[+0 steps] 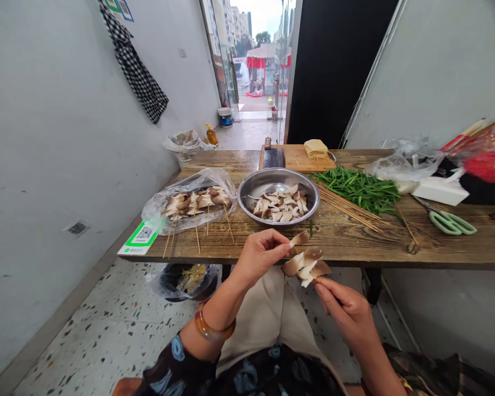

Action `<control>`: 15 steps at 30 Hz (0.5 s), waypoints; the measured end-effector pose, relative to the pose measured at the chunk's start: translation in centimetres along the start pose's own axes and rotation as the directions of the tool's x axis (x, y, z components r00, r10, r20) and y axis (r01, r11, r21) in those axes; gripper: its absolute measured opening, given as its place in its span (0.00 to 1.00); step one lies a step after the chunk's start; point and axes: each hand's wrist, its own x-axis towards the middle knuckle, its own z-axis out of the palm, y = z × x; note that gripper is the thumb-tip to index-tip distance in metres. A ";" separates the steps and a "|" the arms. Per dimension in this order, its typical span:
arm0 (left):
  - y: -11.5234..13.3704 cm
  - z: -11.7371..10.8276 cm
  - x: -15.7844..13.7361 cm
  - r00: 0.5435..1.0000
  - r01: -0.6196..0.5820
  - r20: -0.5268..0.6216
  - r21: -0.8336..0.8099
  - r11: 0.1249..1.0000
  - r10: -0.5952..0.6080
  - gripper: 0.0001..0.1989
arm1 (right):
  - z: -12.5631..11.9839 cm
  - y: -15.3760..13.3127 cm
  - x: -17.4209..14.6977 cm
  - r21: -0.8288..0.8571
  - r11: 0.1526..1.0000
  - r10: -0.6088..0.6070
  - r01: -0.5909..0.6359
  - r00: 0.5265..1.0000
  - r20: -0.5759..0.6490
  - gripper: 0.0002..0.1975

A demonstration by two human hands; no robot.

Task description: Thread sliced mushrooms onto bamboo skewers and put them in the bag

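My left hand (264, 254) pinches a single mushroom piece (300, 238), brown on top and white below. Just below it, my right hand (346, 308) grips a skewer whose upper part carries several mushroom pieces (307, 265); the stick itself is mostly hidden by them and by my fingers. Both hands are over the table's front edge, above my lap. Behind them a steel bowl (247, 212) holds loose mushroom pieces. To its left, finished-looking mushroom skewers (193, 202) lie on a clear plastic bag (157, 208), sticks pointing toward me.
Bare bamboo skewers (350, 208) and green leafy vegetables (358, 187) lie right of the bowl. Green-handled scissors (452, 222) rest farther right. A cleaver (274, 158) and stacked tofu sheets (315, 148) sit on a cutting board (295, 159). A lined bin (190, 297) stands below the table.
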 end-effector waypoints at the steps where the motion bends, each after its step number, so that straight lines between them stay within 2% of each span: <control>1: 0.0 0.0 0.0 1.000 -0.004 0.011 0.010 1.000 0.004 0.09 | 0.0 -0.1 0.0 0.003 1.000 0.000 0.000 1.000 -0.005 0.13; 5: 0.0 0.3 -0.1 0.999 -0.034 0.042 0.092 0.995 0.030 0.07 | 0.2 -0.4 0.1 0.037 0.999 0.025 -0.026 1.000 0.005 0.14; 9: 0.2 0.6 -0.1 0.996 -0.055 0.080 0.126 0.991 0.045 0.06 | 1.2 -0.1 -0.3 0.126 0.984 0.122 -0.127 0.992 0.042 0.15; 11: 0.0 0.7 -0.1 0.997 -0.036 0.068 0.073 0.997 0.031 0.07 | 1.7 0.2 -0.5 0.172 0.969 0.169 -0.176 0.984 0.054 0.16; 15: -0.8 1.2 -0.2 0.997 0.073 -0.004 -0.143 0.987 -0.074 0.14 | 2.6 0.4 -0.5 0.212 0.952 0.218 -0.219 0.976 0.027 0.17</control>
